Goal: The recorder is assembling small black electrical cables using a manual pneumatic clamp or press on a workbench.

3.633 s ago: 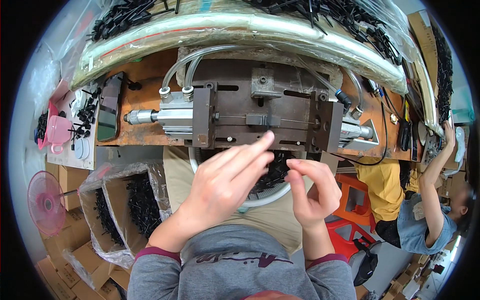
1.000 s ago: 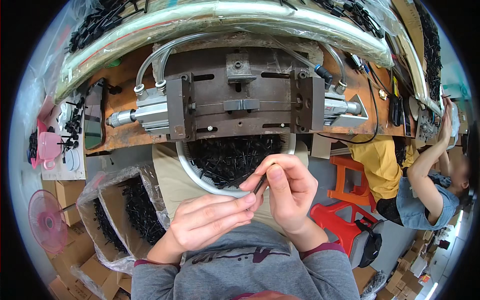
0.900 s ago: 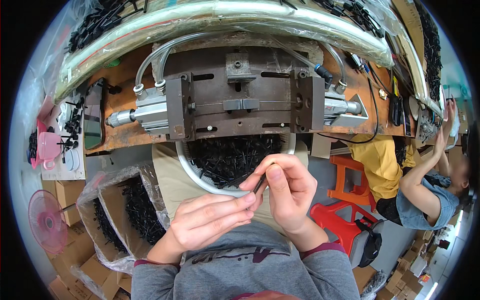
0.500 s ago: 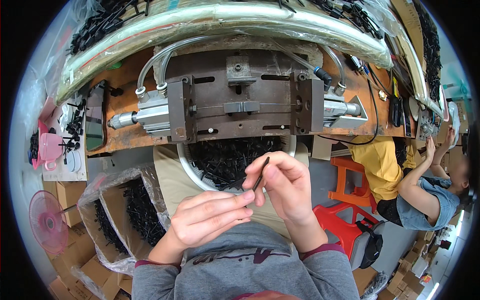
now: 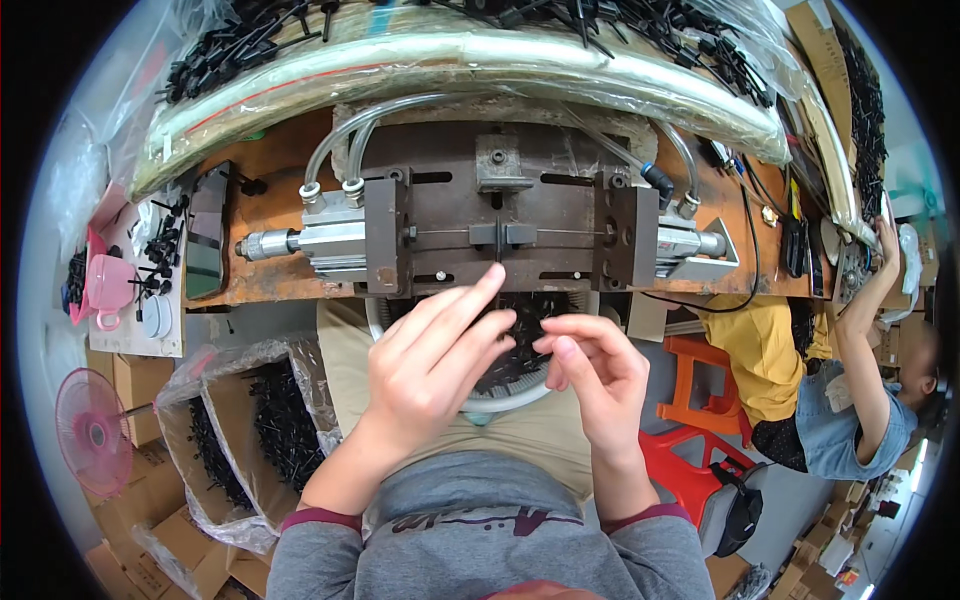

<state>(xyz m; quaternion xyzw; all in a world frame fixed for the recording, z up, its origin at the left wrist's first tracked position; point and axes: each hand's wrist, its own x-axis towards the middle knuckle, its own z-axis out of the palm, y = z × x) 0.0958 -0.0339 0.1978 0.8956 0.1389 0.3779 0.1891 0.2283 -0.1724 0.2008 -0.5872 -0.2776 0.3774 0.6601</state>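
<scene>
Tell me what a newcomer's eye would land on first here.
Probably the dark brown metal fixture with silver cylinders at its ends, on the wooden bench at upper centre. Below, the person's bare left hand points a fingertip toward it, partly hiding a round white-rimmed tub of black parts. A round pink fan stands out far left.

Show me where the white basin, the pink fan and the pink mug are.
White basin (image 5: pixel 505 404): head view, on its near rim.
Pink fan (image 5: pixel 95 433): head view, on the middle of its round grille.
Pink mug (image 5: pixel 109 283): head view, on its body, above the handle.
</scene>
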